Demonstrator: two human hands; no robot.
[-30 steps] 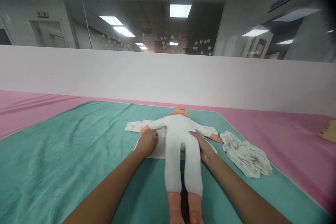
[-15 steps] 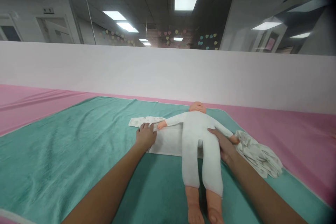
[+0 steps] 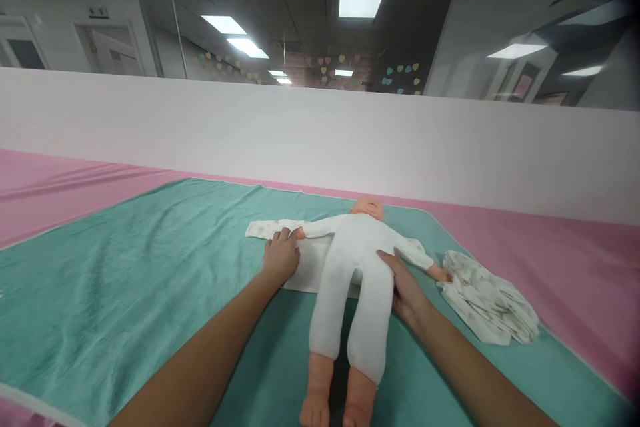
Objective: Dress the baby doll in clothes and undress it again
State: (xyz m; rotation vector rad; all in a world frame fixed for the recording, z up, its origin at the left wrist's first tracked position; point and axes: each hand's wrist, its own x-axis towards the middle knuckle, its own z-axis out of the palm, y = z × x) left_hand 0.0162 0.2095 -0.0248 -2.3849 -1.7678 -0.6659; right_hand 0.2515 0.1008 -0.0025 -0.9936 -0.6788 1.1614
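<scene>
A baby doll with a white cloth body lies on its back, its head away from me and its bare feet nearest. My right hand grips its side at the hip, thumb on top and the other fingers hidden beneath. Under the doll is a spread white garment, whose printed sleeve reaches out to the left. On this garment rests my left hand, palm down with fingers stretched out, beside the doll's small hand.
A crumpled white printed cloth lies to the right, touching the doll's other hand. Beneath everything is a green towel over a pink cover. A white wall panel with a mirror or glass above it stands behind.
The doll's hips and legs have swung left, with my right hand moving along at its side. Its head now tilts to the right. My left hand stays nearly in place.
</scene>
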